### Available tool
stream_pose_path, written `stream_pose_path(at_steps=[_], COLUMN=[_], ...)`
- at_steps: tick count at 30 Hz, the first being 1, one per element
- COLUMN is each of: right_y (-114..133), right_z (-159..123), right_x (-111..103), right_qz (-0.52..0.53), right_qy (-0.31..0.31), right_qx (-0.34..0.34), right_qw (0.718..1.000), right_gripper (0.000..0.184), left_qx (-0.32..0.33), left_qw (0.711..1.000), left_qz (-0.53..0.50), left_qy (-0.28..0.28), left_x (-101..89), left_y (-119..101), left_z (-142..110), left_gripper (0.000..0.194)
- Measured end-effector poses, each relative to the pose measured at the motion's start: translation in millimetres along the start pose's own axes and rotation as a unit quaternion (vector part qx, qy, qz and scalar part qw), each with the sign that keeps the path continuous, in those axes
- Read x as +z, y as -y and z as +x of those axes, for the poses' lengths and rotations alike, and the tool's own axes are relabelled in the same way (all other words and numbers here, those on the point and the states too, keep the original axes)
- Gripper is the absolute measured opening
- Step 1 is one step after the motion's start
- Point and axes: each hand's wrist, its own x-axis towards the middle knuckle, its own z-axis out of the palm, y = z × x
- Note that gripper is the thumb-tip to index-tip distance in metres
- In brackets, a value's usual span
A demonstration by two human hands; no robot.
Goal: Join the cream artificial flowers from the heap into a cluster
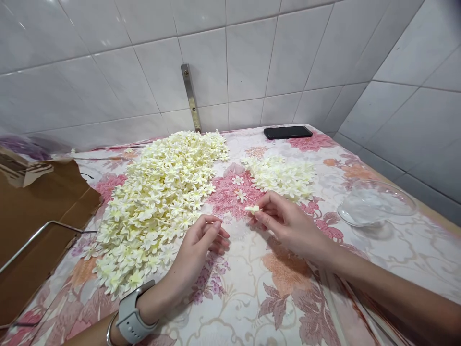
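Observation:
Between the thumb and fingers of my right hand (281, 218) is a small pale yellow-white flower (253, 209), held just above the tablecloth. My left hand (203, 240) is beside the large pile of flowers (162, 192), its fingers loosely curled and thumb lying near the index finger; whether anything is in them I cannot make out. Two loose flowers (241, 195) lie on the cloth's pink bloom, beyond my hands. Behind my right hand spreads a smaller heap of flowers (281, 177).
A clear shallow dish (374, 204) with whitish contents stands at the right. At the back lies a black phone (288, 132). A torn cardboard box (46, 206) and a bent metal rod (36, 235) occupy the left. A tiled wall (248, 57) bounds the flowered tablecloth (245, 298).

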Motion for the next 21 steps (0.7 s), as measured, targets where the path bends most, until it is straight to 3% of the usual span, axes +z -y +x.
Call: stream_pose_path(at_steps=[7,9,13,16,21], right_y=[0,1,-1,-4,-2], right_z=[8,8,8,5,-2], right_x=[2,4,8,12,14], right_qz=[0.027,0.035,0.052,0.061,0.049], right_qy=[0.044,0.042,0.019,0.026,0.048], right_qx=[-0.028,-0.019,0.004,0.001,-0.035], right_qw=[0.998,0.998,0.998,0.998,0.997], right_gripper=[0.014,0.026,0.036,0.034,0.018], left_qx=[0.002,0.006,0.007,-0.012,-0.007], left_qw=[1.000,1.000,0.997,0.994,0.995], left_qz=[0.009,0.023,0.068,0.063,-0.006], left_qy=[-0.009,-0.005,0.041,0.090,0.097], left_x=[1.6,-0.2,0.2,8.0,23.6], left_y=[-4,-5,-6,-8,-15], left_z=[1,2,2,2,6], left_gripper=[0.021,0.021,0.023,0.026,0.026])
